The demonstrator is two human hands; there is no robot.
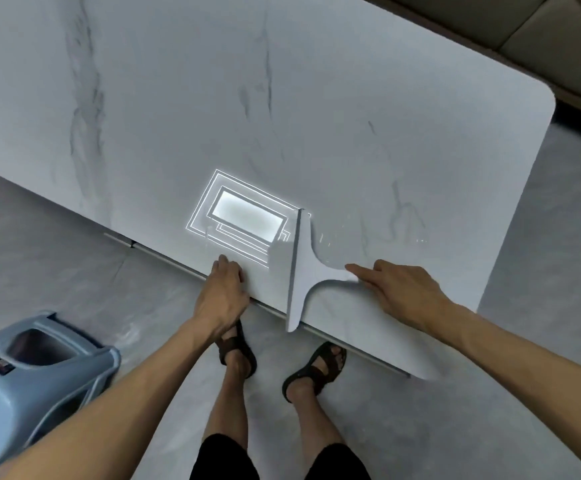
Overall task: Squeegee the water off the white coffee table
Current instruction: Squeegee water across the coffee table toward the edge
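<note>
The white coffee table (282,98) has a marble-veined top that fills most of the view. A white T-shaped squeegee (303,268) lies on it near the front edge, blade running front to back and overhanging that edge. My right hand (400,292) covers the squeegee's handle, fingers extended over it. My left hand (223,296) rests on the table's front edge just left of the blade, fingers curled over the rim. A thin film of water (337,244) glistens to the right of the blade.
A blue-grey plastic stool (39,368) stands on the floor at the lower left. A ceiling light reflects brightly on the tabletop (247,216). My sandalled feet (313,368) stand by the table's front edge. A sofa (524,26) sits beyond the far right corner.
</note>
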